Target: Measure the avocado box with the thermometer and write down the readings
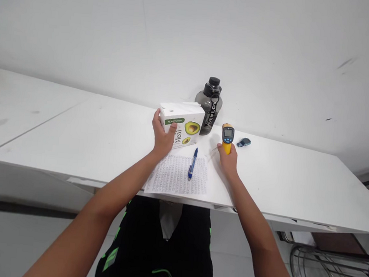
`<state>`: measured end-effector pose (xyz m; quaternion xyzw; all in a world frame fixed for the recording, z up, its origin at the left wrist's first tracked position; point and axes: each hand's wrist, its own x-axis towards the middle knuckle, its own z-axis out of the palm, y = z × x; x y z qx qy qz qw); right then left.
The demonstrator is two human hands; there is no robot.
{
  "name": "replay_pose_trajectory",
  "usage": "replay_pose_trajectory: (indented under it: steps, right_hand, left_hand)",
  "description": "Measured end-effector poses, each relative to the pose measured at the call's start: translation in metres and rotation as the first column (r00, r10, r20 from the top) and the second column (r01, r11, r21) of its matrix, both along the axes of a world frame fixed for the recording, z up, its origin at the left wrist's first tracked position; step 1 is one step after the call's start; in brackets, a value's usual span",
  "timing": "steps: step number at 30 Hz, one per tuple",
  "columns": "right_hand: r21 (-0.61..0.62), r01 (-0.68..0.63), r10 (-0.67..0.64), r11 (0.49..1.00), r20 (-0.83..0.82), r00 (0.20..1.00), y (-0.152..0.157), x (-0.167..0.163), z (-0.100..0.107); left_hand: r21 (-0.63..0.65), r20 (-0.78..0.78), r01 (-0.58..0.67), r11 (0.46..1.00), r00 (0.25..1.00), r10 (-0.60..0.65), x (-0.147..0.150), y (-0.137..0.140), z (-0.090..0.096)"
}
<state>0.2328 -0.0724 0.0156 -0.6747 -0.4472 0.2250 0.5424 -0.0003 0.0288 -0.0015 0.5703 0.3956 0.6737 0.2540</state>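
My left hand [164,135] grips the left side of a white box [186,120] with avocado pictures and the word "Meal" on its front. The box stands at the back edge of a printed sheet of paper [170,178]. In my right hand [229,159] is a yellow infrared thermometer [228,135], held by its handle with its small screen facing me. A blue pen [193,163] lies across the sheet between my hands. Close behind the box stands a dark, see-through water bottle [207,101] with a black cap and lettered strap.
A small dark teal object [243,142] lies right of the thermometer. Everything rests on a long white table [285,178] against a white wall [277,56]. A metal wire rack [328,274] is below the table at the lower right.
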Motion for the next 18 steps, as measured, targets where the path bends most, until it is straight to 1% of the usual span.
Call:
replay_pose_trajectory:
  steps: [7,18]
  right_hand:
    - [0.018,-0.033,0.034,0.999,-0.018,0.999,-0.0002,-0.0026,-0.0015]
    - [0.024,-0.025,0.026,0.999,-0.032,0.999,0.0009,-0.0018,-0.0035]
  left_hand:
    - [-0.009,0.0,0.001,1.0,1.0,-0.001,-0.0006,0.0,0.0008]
    - [0.005,-0.013,-0.005,1.0,1.0,0.005,-0.0008,0.0044,-0.0027]
